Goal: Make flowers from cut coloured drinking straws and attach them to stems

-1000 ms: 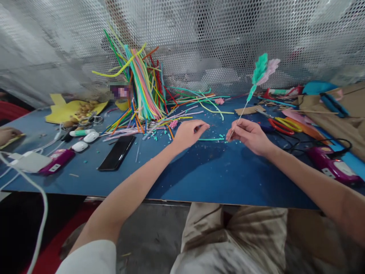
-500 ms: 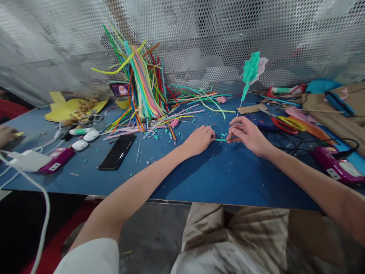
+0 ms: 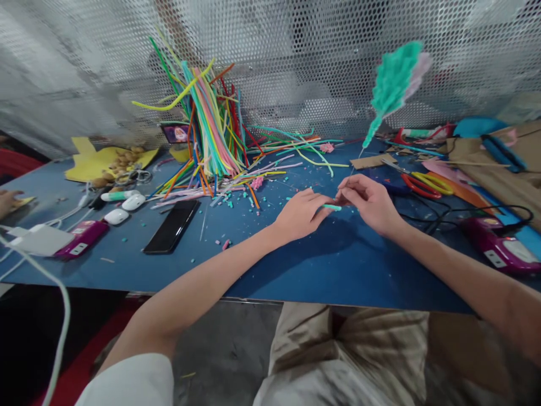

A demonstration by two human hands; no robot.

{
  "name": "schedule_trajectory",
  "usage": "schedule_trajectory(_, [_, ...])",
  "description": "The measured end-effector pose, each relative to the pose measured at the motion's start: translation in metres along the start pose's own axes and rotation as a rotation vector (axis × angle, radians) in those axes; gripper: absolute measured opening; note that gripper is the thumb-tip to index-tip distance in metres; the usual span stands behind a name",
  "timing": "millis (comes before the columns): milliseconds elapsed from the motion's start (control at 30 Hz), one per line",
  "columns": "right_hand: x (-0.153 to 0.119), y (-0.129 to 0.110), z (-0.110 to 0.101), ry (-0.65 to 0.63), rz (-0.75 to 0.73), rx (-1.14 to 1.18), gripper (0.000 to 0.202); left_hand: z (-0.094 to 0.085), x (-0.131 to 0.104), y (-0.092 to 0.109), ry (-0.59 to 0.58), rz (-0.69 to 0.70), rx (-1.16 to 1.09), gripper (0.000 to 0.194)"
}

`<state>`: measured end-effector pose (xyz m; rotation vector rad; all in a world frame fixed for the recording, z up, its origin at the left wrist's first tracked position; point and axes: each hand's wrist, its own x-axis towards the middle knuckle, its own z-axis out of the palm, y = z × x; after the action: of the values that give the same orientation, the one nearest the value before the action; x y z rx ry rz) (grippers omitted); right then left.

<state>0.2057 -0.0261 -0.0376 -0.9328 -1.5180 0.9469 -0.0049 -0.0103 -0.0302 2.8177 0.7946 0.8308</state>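
My left hand (image 3: pixel 300 216) is closed just above the table, with a short teal pipe cleaner (image 3: pixel 333 207) sticking out between thumb and fingers. Close beside it, my right hand (image 3: pixel 371 204) pinches the thin wire stem of a pipe-cleaner flower (image 3: pixel 395 82). The flower has a fluffy teal part and a pale lilac part behind it, and it leans up and to the right. The fingertips of both hands nearly meet, and part of the stem is hidden there.
Behind my left hand stands a bundle of colourful pipe cleaners (image 3: pixel 211 124), with small clippings around it. A phone (image 3: pixel 172 226) lies to the left. Scissors (image 3: pixel 422 183) and a purple power strip (image 3: pixel 499 242) are at right. Another person's hand (image 3: pixel 8 202) shows at far left.
Both hands have lifted slightly off the table with the teal piece and come closer together. The flower has risen and tilted further right, its teal face turned more toward me.
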Motion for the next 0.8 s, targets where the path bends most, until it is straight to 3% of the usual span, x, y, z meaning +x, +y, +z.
schedule_trajectory(233, [-0.002, -0.009, -0.001, 0.051, -0.072, -0.109, 0.015, 0.002, 0.000, -0.001, -0.013, 0.012, 0.087, 0.038])
schedule_trajectory(533, [-0.005, -0.007, 0.003, 0.020, -0.052, -0.119, 0.018, 0.007, 0.000, -0.005, 0.042, -0.121, -0.111, 0.024])
schedule_trajectory(800, [-0.006, -0.005, 0.004, 0.014, -0.062, -0.152, 0.022, 0.006, 0.002, 0.000, -0.017, -0.146, -0.123, 0.025])
